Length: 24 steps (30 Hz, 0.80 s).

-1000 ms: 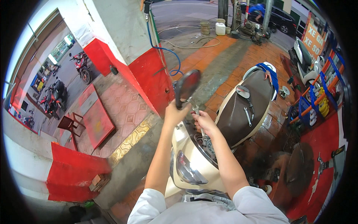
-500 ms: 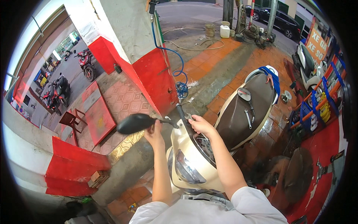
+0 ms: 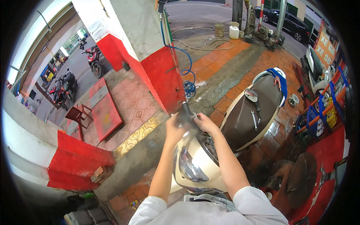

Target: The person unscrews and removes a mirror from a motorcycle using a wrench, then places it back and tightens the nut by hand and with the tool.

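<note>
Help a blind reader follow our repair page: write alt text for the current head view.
A person's right hand holds a wrench by the black handlebar grip of a cream scooter, the left hand close beside it, its hold too blurred to tell. On the brown seat lie another wrench and a mirror, with a blue cloth at the rear.

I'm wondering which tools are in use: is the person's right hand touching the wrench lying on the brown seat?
Apart: in the head view, a stretch of brown seat shows plainly between the right hand and the wrench.
</note>
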Tool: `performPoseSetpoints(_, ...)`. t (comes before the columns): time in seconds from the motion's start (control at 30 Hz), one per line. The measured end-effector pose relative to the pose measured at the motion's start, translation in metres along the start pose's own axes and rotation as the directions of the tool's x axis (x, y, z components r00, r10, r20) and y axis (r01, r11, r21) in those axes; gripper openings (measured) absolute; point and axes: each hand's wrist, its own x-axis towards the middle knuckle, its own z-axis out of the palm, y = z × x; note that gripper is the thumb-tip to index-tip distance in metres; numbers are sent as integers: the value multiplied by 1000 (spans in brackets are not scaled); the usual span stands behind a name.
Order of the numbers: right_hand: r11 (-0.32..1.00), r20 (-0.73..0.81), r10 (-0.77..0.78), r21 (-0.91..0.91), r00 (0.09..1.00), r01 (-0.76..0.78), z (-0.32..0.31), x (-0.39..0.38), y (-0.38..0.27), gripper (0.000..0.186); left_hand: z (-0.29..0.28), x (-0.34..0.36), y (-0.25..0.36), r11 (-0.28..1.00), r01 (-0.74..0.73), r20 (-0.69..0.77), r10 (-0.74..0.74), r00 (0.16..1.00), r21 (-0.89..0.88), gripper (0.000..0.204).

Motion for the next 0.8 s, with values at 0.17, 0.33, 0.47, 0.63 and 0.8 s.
performPoseSetpoints(0.17, 998, -89, -45, -47, 995, 41, -15, 25, 44, 39, 5, -3, -10, 573, 7, -367, -534, 762, -819, 21)
performPoseSetpoints(0.33, 998, -30, 18, -57, 999, -20, 1, 8, 7, 40, -5, 50, -26, 763, 350, -185, -516, 836, -543, 22)
performPoseSetpoints(0.47, 984, -56, -121, -137, 991, 112, 4, 21, 25, 41, 22, 56, 25, 969, 246, -135, -243, 961, 8, 35)
performPoseSetpoints(0.63, 985, -61, -169, -47, 984, 167, -6, 45, 68, 39, 28, 8, 14, 990, -55, -156, 34, 987, -129, 30)
performPoseSetpoints(0.8, 998, -41, -18, -64, 999, 15, -4, 18, 25, 37, 4, -24, -33, 726, 36, -426, -442, 790, -687, 12)
